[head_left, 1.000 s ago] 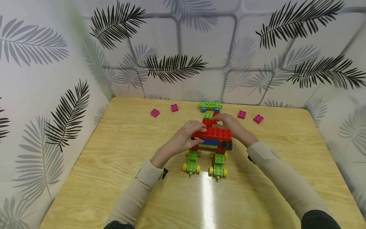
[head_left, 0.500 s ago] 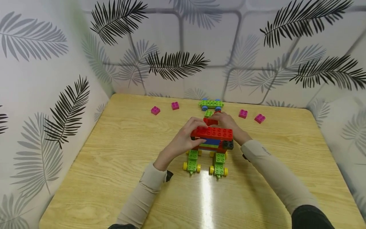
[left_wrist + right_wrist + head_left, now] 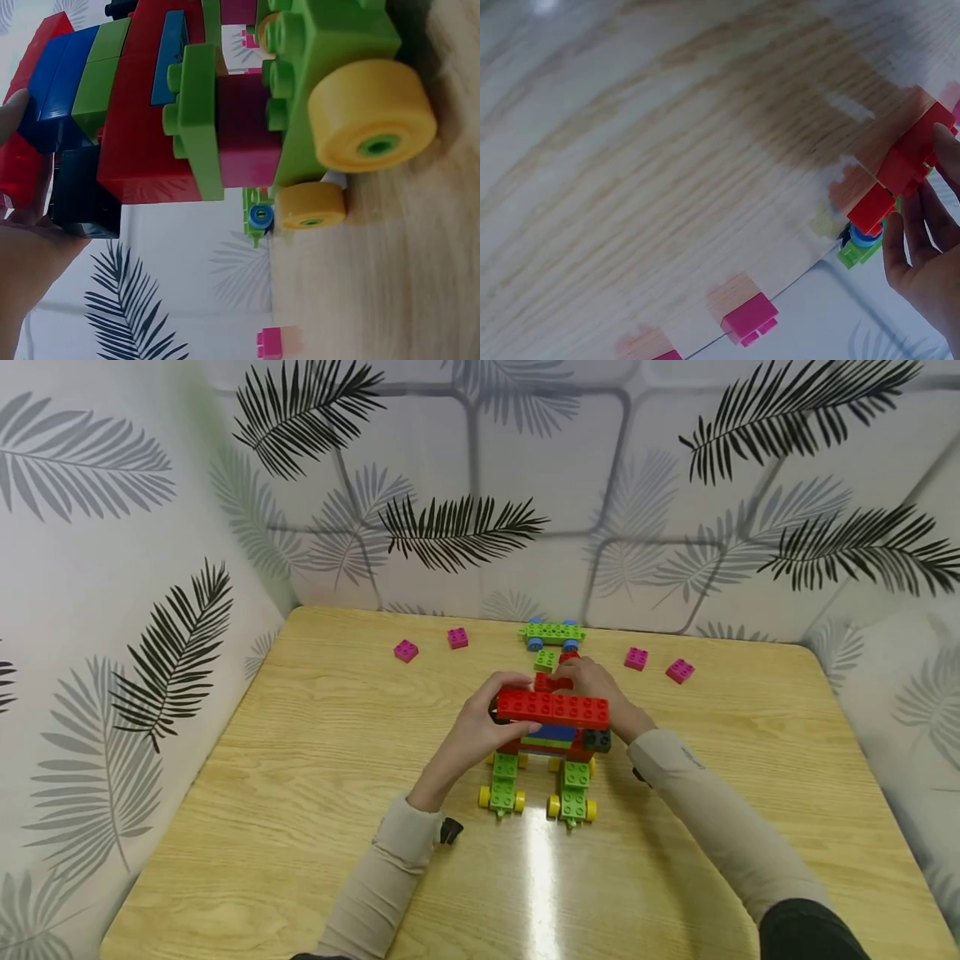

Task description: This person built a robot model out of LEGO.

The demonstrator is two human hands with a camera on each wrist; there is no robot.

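Observation:
My left hand (image 3: 480,718) grips the left side of a toy-brick structure, its thumb in front below the long red bricks (image 3: 555,708) on top. Blue bricks (image 3: 58,86), green bricks (image 3: 97,82) and black bricks (image 3: 84,191) make up the upper body. Green wheeled bases (image 3: 574,802) with yellow wheels (image 3: 373,116) stand beneath it. Behind the structure my right hand (image 3: 592,685) pinches a red brick (image 3: 915,150) low at the table. Another red brick (image 3: 871,210) lies just beyond it. The structure hides part of my right hand in the head view.
A green car base (image 3: 552,632) with blue wheels stands at the table's back edge, a small green brick (image 3: 545,661) before it. Pink bricks (image 3: 406,650) lie at the back left, and more pink bricks (image 3: 636,658) at the back right. A patterned wall (image 3: 555,577) rises behind.
My left fingers have moved from the top of the long red bricks to behind their left end. My right hand has shifted slightly at the red brick, uncovering the one beyond it.

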